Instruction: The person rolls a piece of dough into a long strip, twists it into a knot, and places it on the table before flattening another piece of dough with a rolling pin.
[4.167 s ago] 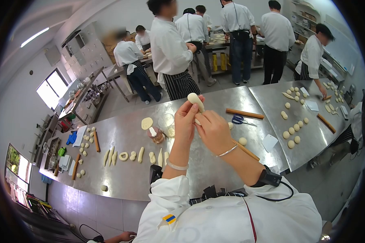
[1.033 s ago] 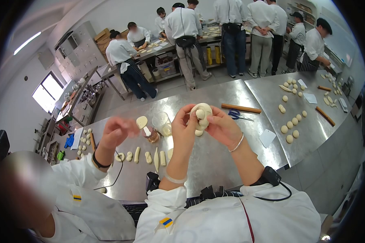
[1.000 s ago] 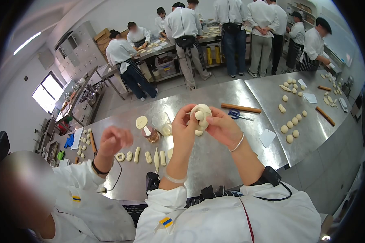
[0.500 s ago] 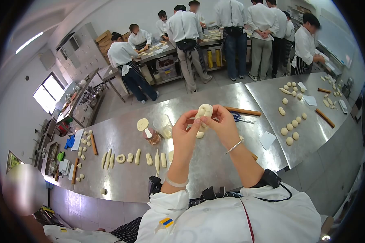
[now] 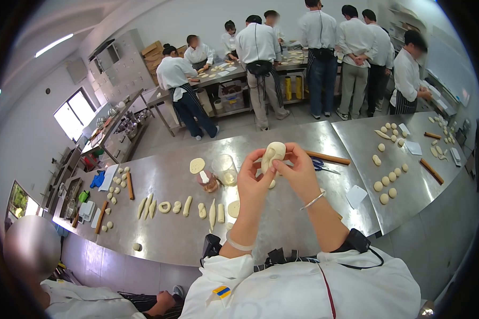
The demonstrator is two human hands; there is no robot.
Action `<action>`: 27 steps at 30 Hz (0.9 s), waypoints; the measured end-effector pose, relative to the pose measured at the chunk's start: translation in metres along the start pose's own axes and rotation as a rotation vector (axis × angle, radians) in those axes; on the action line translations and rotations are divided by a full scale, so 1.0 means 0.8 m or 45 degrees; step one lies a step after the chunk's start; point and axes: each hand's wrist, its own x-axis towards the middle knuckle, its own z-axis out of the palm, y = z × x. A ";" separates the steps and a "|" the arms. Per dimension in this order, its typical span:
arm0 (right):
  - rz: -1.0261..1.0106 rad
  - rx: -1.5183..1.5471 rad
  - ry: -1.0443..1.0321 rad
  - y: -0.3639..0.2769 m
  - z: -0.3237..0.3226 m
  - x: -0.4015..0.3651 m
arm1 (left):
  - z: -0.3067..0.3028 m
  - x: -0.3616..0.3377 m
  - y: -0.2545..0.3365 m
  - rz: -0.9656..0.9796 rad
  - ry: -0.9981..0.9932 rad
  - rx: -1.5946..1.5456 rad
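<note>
A pale piece of dough, folded or twisted, is held up above the steel table. My left hand has its fingers closed on the dough's left side. On the right side, my right hand pinches the same dough with thumb and fingers. Below and left of my hands lies a row of shaped dough pieces, with a ring among them. A flat dough round lies behind a jar with reddish contents and a clear container.
A rolling pin, blue-handled scissors and a white scraper lie right of my hands. Dough balls sit farther right. A person is at the lower left. Several people in white stand around a back table.
The whole view has shifted, so the table and people appear lower and farther right. Between my hands the dough has turned, and its opening no longer faces the camera the same way.
</note>
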 end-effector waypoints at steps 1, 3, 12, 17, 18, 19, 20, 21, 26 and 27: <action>0.001 0.003 -0.013 0.002 0.002 0.000 | 0.002 -0.002 -0.002 0.051 0.007 -0.057; -0.004 0.089 0.043 0.006 0.004 0.000 | -0.001 -0.006 -0.006 0.099 0.002 -0.161; 0.195 0.118 -0.049 0.023 0.013 -0.015 | -0.034 -0.019 -0.023 -0.190 0.167 -0.138; 0.543 0.151 -0.260 0.093 0.001 -0.045 | -0.065 -0.054 -0.112 -0.179 0.372 -0.031; 0.574 0.156 -0.269 0.111 -0.006 -0.053 | -0.071 -0.068 -0.126 -0.202 0.395 -0.027; 0.687 0.112 -0.344 0.128 -0.013 -0.061 | -0.076 -0.081 -0.137 -0.333 0.428 0.021; 0.801 0.066 -0.414 0.142 -0.018 -0.069 | -0.080 -0.094 -0.150 -0.467 0.455 0.065; 0.894 0.102 -0.450 0.155 -0.019 -0.077 | -0.085 -0.107 -0.169 -0.496 0.500 0.026; 1.017 -0.157 -0.294 0.225 0.006 -0.116 | -0.112 -0.153 -0.229 -0.768 0.519 0.075; 1.038 -0.211 -0.334 0.247 0.006 -0.122 | -0.119 -0.159 -0.245 -0.852 0.468 0.057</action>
